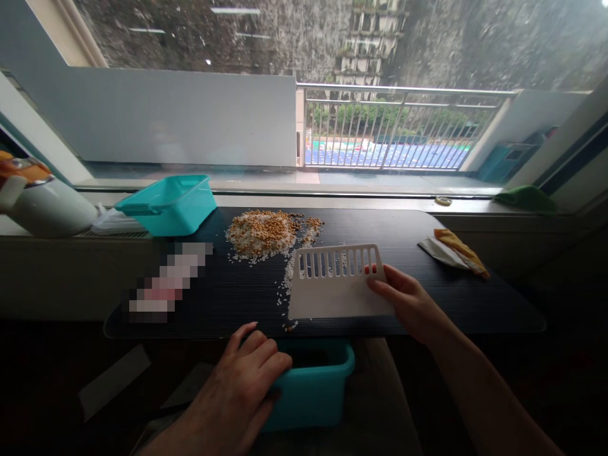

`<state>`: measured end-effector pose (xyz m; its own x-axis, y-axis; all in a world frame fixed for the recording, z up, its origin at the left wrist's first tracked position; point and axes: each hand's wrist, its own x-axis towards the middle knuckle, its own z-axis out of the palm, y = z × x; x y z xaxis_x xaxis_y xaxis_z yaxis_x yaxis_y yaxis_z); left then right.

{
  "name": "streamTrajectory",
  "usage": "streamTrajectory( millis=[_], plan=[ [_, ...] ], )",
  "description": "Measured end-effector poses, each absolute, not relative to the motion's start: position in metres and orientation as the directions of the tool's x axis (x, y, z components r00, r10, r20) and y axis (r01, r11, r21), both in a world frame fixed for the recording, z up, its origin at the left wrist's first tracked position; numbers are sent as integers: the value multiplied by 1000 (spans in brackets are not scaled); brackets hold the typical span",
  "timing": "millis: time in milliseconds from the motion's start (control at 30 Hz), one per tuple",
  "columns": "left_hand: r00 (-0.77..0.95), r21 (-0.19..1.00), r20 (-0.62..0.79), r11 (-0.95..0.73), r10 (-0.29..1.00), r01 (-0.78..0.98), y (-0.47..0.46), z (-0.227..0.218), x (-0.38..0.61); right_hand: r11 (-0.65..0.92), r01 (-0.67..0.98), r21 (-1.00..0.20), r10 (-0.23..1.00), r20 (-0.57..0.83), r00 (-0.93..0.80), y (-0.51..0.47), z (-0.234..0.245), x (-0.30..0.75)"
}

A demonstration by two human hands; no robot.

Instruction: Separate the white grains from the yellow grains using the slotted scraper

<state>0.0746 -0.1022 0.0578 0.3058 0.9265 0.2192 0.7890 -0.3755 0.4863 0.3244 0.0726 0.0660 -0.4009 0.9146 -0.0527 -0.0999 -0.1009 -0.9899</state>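
Note:
My right hand [408, 303] grips the right edge of a white plastic slotted scraper [335, 284] that stands on the black table [475, 297]. A pile of mixed rice and yellow beans [263, 232] lies behind it, and a thin trail of grains [287, 278] runs along the scraper's left edge toward the table front. My left hand [244, 380] holds the rim of a teal plastic bin [316, 386] just below the table's front edge, with the fingers curled over its left side.
A second teal bin [168, 204] sits tilted at the table's back left. A white and orange jug [40, 202] stands on the sill at the left. A folded cloth or wrapper [453, 250] lies at the right. A window with a railing is behind.

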Motion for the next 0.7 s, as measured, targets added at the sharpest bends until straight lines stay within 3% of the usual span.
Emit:
streamTrajectory(
  millis=[167,433,700],
  plan=[
    [301,491,227,-376,926,786,-103,57,72,-107,-48,-993,893,-75,-444,66,72,326],
    [314,479,226,-386,922,788,-102,57,74,-83,-160,-984,969,-42,-243,76,71,328],
    [287,484,241,-371,927,793,-104,56,72,-128,-142,-982,944,-77,-322,78,65,327]
  ],
)
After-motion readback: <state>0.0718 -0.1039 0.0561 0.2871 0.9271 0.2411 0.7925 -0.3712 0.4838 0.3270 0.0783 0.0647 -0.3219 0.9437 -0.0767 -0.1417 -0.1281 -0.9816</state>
